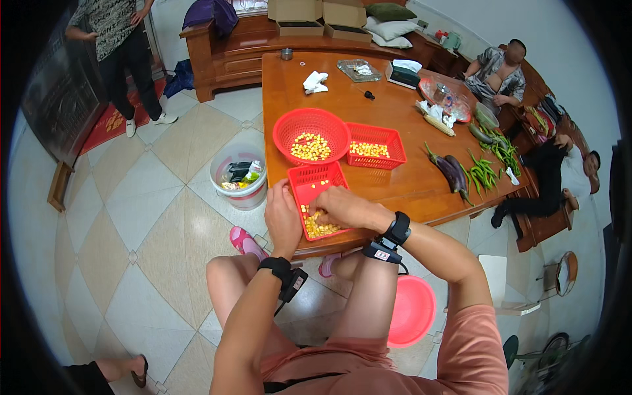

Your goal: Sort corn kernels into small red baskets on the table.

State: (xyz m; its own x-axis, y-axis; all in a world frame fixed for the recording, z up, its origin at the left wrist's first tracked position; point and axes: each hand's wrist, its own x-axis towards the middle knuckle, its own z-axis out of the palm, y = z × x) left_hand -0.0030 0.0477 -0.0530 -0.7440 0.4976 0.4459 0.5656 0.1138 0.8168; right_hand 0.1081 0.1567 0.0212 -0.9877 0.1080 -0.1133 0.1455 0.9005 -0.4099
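A rectangular red plastic basket (316,178) sits at the table's near left edge, with yellow corn kernels (318,228) gathered at its near end and a few at the far end. My left hand (283,216) grips its left wall from outside. Inside it, my right hand (340,206) has its fingers down among the kernels; the fingertips are partly hidden, and whether they pinch any is unclear. Just beyond stands a round red colander (284,129) with kernels on its bottom. To that colander's right is another rectangular red basket (377,162), also holding kernels.
On the wooden table (375,190) lie eggplants (448,171), green peppers (482,173), a corn cob (439,125), a glass ashtray (345,70) and a tissue box (401,79). A bin (242,197) stands left, a pink basin (412,311) below. Several people are around the room.
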